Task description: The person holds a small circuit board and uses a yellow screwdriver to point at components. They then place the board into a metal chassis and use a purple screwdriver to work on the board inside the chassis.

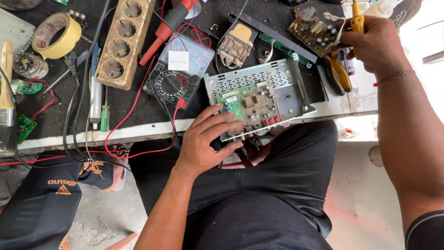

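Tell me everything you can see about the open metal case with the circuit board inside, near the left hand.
The metal case is a shallow grey tray of sheet metal, lid off, with rows of vent slots in its floor. A circuit board, partly green and partly tan, lies inside with small parts on it. The case sits tilted at the edge of the workbench, partly over the person's lap. The left hand rests on its near corner.
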